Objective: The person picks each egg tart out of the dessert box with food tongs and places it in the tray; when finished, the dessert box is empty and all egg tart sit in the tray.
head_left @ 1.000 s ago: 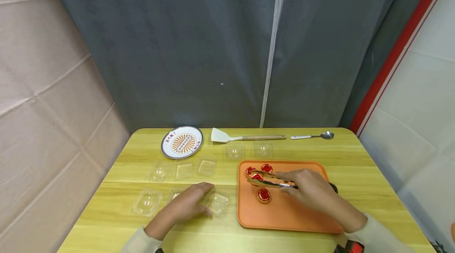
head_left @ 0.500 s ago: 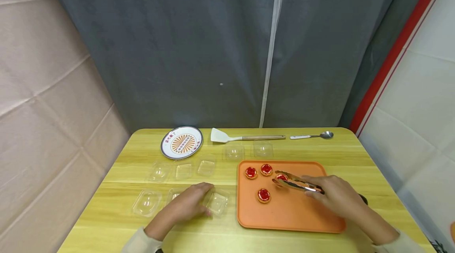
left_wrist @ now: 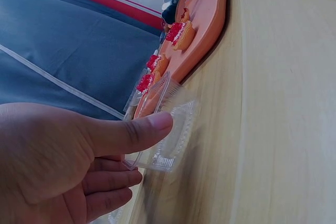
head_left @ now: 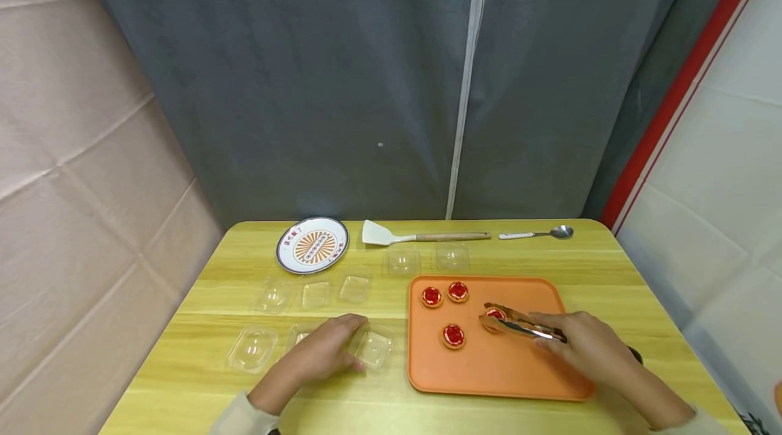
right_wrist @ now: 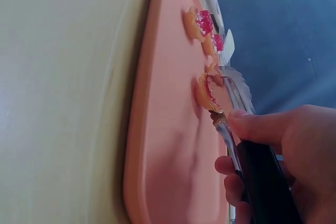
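My right hand (head_left: 583, 343) grips a pair of metal tongs (right_wrist: 262, 182) by the black handle. Between the tong tips is a tart (head_left: 493, 317) with a red topping, over the orange tray (head_left: 489, 377); the right wrist view shows it tilted on edge. Three more such tarts are on the tray: the front one (head_left: 453, 336), one at the back left (head_left: 431, 296) and another (head_left: 458, 291) beside that. Left of the tray, my left hand (head_left: 326, 347) holds a clear plastic box (left_wrist: 176, 135) at its side, thumb over the near wall; some fingertips are hidden behind it.
More clear boxes and lids, such as a lid (head_left: 253, 348) at the left, lie about my left hand. Along the back are a patterned plate (head_left: 314, 245), a white spatula (head_left: 391, 237) and a spoon (head_left: 559, 232). Grey curtain (head_left: 336, 82) closes off the far side.
The tongs have drawn one tart rightward, away from the back-left tarts, with my right hand moving right and slightly nearer. My left hand and its box have stayed put.
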The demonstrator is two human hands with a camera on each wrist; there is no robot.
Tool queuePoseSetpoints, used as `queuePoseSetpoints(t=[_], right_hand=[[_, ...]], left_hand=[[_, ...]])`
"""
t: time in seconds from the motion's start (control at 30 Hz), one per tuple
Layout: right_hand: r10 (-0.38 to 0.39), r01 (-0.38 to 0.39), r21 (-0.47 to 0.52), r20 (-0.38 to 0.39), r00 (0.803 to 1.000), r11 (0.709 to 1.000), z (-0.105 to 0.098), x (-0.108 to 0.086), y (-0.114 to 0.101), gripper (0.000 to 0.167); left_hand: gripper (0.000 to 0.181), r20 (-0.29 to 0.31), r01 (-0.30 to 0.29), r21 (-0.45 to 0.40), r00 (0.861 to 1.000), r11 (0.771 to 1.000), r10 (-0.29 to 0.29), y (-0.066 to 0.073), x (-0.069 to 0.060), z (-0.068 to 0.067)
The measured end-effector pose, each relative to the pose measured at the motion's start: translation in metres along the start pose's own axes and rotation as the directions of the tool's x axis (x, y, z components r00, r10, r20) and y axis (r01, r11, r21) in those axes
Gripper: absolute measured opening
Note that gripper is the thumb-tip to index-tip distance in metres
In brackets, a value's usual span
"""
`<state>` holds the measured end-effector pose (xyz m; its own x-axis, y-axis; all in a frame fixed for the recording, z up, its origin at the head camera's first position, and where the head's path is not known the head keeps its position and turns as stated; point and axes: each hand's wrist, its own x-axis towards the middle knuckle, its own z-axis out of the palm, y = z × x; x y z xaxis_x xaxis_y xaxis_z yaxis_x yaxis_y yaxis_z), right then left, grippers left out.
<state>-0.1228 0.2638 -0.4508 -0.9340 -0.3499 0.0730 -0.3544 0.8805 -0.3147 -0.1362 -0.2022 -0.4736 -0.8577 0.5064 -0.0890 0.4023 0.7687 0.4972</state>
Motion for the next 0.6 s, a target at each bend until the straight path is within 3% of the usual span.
queuePoseSetpoints(t=[0.6], right_hand=[[0.003,-0.004,0.038,0.028,1.000,0.999,0.0039,0.0020,0.0071,0.046]], left_hand=[[0.084,-0.009,0.002,-0.039,1.000,0.999,-0.003,-0.0029,-0.0009,0.0021]])
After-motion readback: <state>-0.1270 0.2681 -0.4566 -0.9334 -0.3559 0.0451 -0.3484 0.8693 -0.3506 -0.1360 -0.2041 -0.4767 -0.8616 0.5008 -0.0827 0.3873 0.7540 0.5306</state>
